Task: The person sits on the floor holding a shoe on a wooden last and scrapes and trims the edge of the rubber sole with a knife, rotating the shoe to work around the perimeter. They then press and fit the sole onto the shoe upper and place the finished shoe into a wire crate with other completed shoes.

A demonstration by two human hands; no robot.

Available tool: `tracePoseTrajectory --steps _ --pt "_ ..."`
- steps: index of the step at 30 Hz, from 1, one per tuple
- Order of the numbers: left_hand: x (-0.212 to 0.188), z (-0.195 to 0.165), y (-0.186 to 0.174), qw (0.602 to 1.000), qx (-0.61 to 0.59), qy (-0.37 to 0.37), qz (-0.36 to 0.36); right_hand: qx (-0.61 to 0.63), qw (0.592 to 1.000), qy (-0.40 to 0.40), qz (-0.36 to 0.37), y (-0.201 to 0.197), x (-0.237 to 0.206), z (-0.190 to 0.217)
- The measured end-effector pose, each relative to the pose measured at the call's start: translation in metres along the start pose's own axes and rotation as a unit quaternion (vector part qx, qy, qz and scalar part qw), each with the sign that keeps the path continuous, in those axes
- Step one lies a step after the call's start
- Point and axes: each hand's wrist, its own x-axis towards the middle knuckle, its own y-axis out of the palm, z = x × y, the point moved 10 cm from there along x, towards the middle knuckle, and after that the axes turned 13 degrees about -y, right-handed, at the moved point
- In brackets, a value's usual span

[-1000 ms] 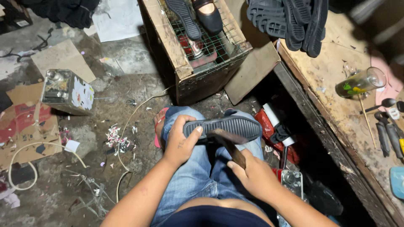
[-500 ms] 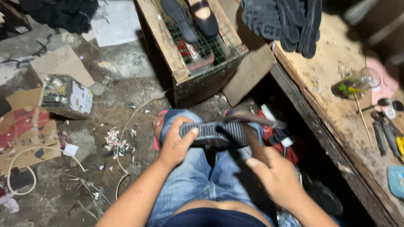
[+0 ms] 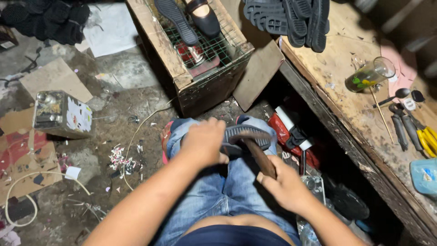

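Observation:
A black shoe with a ribbed sole [image 3: 248, 135] rests on my knees, over my blue jeans [image 3: 218, 191]. My left hand [image 3: 205, 142] presses down on its left part, fingers curled over it. My right hand [image 3: 284, 184] grips the brown wooden handle of a hammer [image 3: 260, 157], whose head meets the shoe's sole near the middle. The shoe's upper is hidden beneath my left hand.
A wooden crate [image 3: 182, 68] with wire mesh holds a sole and a black shoe ahead. The wooden workbench [image 3: 364, 118] at right carries stacked black soles [image 3: 291, 18], a glass jar [image 3: 369, 74] and pliers [image 3: 412, 130]. A metal tin [image 3: 61, 114] and cardboard lie left.
The hammer has come down onto the shoe's sole. My left hand shifted over the shoe, which now lies more end-on.

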Motion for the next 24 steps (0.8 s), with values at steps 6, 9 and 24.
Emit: tracePoseTrajectory --steps 6,9,24 --pt "0.011 -0.008 0.017 0.999 0.050 0.010 -0.008 0.161 0.934 -0.202 -0.246 -0.100 -0.043 0.094" --pt "0.012 -0.007 0.021 0.999 0.050 0.016 -0.004 0.254 0.835 -0.426 -0.236 -0.080 -0.047 0.104" --pt "0.011 -0.017 0.014 0.997 0.064 0.027 -0.020 -0.254 0.961 -0.018 -0.105 -0.056 -0.044 -0.009"
